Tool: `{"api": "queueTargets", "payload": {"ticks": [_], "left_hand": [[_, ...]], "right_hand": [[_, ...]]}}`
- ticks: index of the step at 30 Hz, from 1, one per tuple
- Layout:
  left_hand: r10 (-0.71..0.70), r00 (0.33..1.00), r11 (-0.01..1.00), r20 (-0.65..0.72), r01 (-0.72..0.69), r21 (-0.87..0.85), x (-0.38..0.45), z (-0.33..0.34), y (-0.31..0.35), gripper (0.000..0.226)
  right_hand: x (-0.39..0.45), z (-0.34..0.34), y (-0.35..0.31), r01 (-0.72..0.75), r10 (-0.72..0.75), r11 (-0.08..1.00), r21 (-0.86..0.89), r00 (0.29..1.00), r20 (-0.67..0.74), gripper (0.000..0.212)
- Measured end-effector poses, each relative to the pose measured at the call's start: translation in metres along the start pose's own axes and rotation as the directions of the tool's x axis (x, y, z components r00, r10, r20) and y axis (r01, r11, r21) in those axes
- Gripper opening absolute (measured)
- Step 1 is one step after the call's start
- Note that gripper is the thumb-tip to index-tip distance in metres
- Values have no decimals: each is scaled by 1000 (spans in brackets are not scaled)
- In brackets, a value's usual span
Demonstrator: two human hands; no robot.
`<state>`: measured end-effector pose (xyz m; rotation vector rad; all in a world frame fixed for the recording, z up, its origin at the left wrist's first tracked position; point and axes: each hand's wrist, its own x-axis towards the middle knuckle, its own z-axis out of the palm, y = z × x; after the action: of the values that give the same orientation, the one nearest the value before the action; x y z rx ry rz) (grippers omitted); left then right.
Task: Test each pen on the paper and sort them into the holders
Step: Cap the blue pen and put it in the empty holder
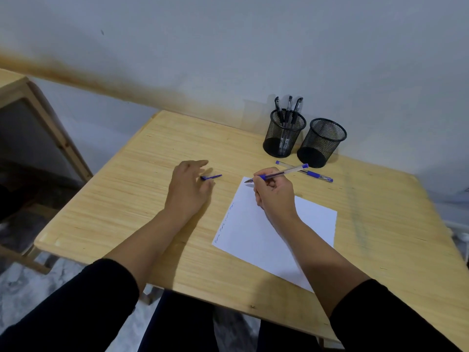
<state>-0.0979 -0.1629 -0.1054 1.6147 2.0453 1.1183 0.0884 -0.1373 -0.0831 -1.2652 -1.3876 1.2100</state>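
Note:
My right hand [274, 191] grips an uncapped blue pen [286, 171] in a writing hold, its tip at the far left corner of the white paper [312, 224]. Faint scribbles run along the paper's left edge. My left hand [189, 189] lies flat on the table, fingers apart, with the blue pen cap [211, 177] touching its fingertips. A second blue pen [313, 174] with its cap on lies beyond the paper. Two black mesh holders stand at the back: the left holder [284, 134] has three black pens in it, the right holder [321, 142] looks empty.
The wooden table [142, 207] stands against a pale wall. A wooden frame of other furniture [45, 118] is on the left, off the table. My dark sleeves and legs fill the bottom of the view.

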Motion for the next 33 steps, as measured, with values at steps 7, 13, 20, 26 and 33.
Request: {"api": "queueTargets", "payload": {"ticks": [7, 13, 20, 26, 33], "left_hand": [[-9, 997, 997, 71, 4, 72, 20, 7, 7, 7], [-14, 997, 958, 79, 36, -285, 11, 2, 47, 7], [44, 996, 928, 81, -11, -371, 6, -1, 74, 8], [127, 987, 907, 94, -78, -413, -3, -8, 90, 11], [168, 985, 909, 37, -140, -393, -11, -14, 104, 14]], "right_hand": [[0, -12, -30, -82, 81, 982, 171, 997, 11, 18], [3, -23, -49, 27, -32, 986, 165, 999, 28, 18], [-1, -29, -65, 86, -91, 982, 165, 996, 24, 19], [-8, -32, -71, 99, -112, 979, 175, 992, 65, 16], [-19, -33, -78, 146, -170, 967, 207, 980, 101, 17]]}}
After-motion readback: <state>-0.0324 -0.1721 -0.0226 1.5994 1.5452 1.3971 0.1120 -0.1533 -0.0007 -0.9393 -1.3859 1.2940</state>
